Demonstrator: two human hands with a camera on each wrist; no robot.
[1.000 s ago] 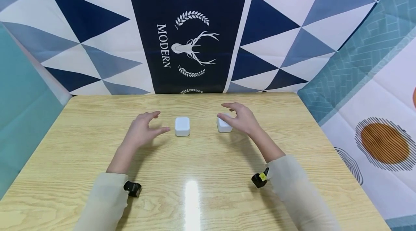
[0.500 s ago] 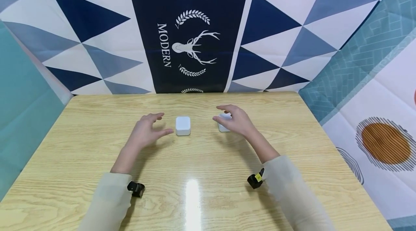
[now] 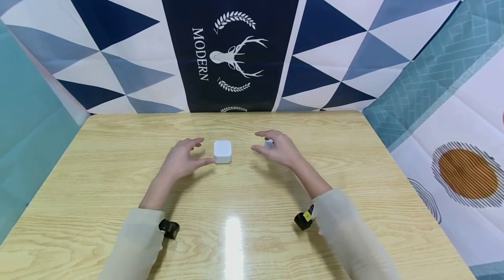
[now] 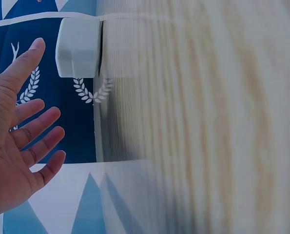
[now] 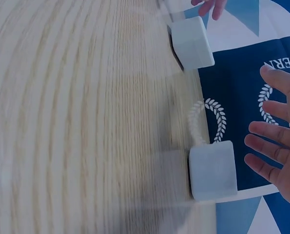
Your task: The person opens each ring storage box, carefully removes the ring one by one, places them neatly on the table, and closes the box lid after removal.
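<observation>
Just two white cubes [image 3: 222, 152] [image 5: 212, 170] — two open hands [image 3: 182, 162] [image 3: 278, 150] beside them.

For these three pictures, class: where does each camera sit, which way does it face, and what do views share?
Head: worn high, facing forward and down at the pale wooden table; shows both sleeves, left hand, right hand.
Left wrist: faces along the tabletop; open left hand, rounded white cube.
Right wrist: right hand's fingers, second white cube.
All three show the rounded cube.

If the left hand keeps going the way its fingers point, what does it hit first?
Most likely the left cube: the left hand is open, its thumb tip almost at the cube's near side. Whether they already touch is unclear from the head view.
</observation>
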